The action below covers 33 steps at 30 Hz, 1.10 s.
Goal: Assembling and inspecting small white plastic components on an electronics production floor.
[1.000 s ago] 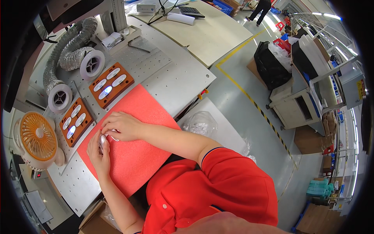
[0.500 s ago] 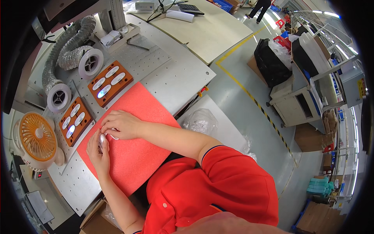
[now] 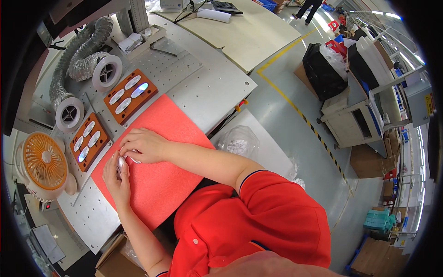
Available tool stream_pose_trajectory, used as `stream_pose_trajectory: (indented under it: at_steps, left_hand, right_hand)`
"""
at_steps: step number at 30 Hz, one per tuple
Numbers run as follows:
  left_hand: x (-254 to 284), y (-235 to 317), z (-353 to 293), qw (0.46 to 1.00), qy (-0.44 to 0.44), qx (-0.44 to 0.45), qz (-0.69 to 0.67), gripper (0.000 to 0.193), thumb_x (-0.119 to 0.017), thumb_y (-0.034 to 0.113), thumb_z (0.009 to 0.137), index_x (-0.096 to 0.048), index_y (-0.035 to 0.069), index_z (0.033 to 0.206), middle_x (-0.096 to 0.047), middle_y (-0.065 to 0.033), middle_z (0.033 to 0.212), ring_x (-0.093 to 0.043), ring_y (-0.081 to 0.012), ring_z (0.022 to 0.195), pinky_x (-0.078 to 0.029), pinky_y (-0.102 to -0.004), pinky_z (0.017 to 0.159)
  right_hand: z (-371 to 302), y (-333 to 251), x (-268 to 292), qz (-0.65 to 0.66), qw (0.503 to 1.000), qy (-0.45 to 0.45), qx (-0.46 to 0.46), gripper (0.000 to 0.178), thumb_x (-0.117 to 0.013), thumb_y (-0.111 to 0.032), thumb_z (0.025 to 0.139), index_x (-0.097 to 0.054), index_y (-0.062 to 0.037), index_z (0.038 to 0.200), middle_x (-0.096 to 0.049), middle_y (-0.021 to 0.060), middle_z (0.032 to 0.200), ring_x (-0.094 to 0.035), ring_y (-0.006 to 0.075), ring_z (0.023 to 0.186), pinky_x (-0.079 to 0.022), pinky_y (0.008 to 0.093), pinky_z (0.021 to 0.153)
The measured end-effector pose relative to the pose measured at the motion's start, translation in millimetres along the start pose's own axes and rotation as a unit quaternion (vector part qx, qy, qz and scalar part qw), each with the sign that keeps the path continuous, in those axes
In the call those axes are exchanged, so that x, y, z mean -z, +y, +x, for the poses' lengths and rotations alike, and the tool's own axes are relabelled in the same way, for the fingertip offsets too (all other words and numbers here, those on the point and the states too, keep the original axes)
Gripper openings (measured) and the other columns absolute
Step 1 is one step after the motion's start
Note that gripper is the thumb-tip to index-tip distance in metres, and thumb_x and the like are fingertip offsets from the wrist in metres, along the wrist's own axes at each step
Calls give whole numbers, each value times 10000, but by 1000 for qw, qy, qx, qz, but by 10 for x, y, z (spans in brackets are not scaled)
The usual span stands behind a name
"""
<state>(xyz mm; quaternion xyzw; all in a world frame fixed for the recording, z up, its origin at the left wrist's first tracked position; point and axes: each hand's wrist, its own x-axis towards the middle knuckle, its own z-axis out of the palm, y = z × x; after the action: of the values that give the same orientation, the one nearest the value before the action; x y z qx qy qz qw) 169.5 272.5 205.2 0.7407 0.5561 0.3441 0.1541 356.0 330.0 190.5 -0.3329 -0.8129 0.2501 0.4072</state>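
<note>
My left hand (image 3: pixel 117 179) rests on a red foam sheet (image 3: pixel 159 184), its fingers curled around a small white oval piece (image 3: pixel 121 162). Close against it lies my right hand (image 3: pixel 144 147), fingers bent down over the same spot. A white edge (image 3: pixel 135 160) shows below the right fingers; whether it belongs to another piece I cannot tell. Beyond the sheet stand two orange-brown fixtures, a nearer one (image 3: pixel 86 141) and a farther one (image 3: pixel 128 94), each holding several white oval pieces. A bright bluish light falls on the right-hand piece (image 3: pixel 140 90) of the farther fixture.
Two white round duct nozzles (image 3: pixel 70 115) on silver hoses (image 3: pixel 60 74) stand behind the fixtures. At the left is an orange and white fan (image 3: pixel 45 159). A metal perforated plate (image 3: pixel 221 87) carries everything. Bagged white pieces (image 3: pixel 237 142) lie at the right; a person (image 3: pixel 308 9) stands far off.
On the farther fixture the bright light has shifted from the near-left piece to the right-hand one. My hands have stayed almost still.
</note>
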Motion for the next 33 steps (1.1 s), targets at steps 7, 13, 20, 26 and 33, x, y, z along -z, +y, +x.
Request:
stream_pose_trajectory:
  at_steps: [7,13,20,26,33]
  left_hand:
    - [10,39,5,1000,-4,5,16,338,-575,195,951,-579,78,1269,-590,-96,1255,-529,-246,1170,-398,-351,999]
    - [9,-3,-3,1000,-7,5,-3,338,-572,171,948,-577,79,1273,-589,-96,1253,-525,-246,1175,-391,-354,1004]
    - [-14,-17,4,1000,-5,-4,-4,340,-573,163,946,-575,72,1273,-591,-100,1242,-539,-243,1155,-407,-346,985]
    - [11,6,-12,1000,3,-7,19,341,-581,146,936,-576,60,1266,-594,-115,1230,-549,-248,1140,-416,-336,970]
    - [-7,37,71,997,45,-61,-2,350,-653,122,830,-630,53,1172,-649,-149,1095,-603,-327,1015,-457,-401,889]
  right_hand:
    - [2,5,2,-2,1000,1,3,139,-633,-198,854,-715,-159,959,-640,1,1073,-540,214,1068,-417,380,952]
    - [6,-11,2,0,1000,2,-1,137,-633,-196,853,-718,-162,954,-643,-7,1072,-540,210,1065,-417,377,950]
    - [-9,3,17,0,1000,8,3,137,-634,-196,851,-719,-160,952,-645,-8,1067,-542,208,1059,-415,375,948]
    - [4,-18,-2,0,1000,6,9,139,-637,-194,844,-712,-147,951,-648,4,1058,-550,220,1047,-425,377,936]
    - [17,36,56,9,1000,-3,21,172,-627,-165,808,-696,-119,959,-645,45,1055,-560,266,1023,-449,392,901]
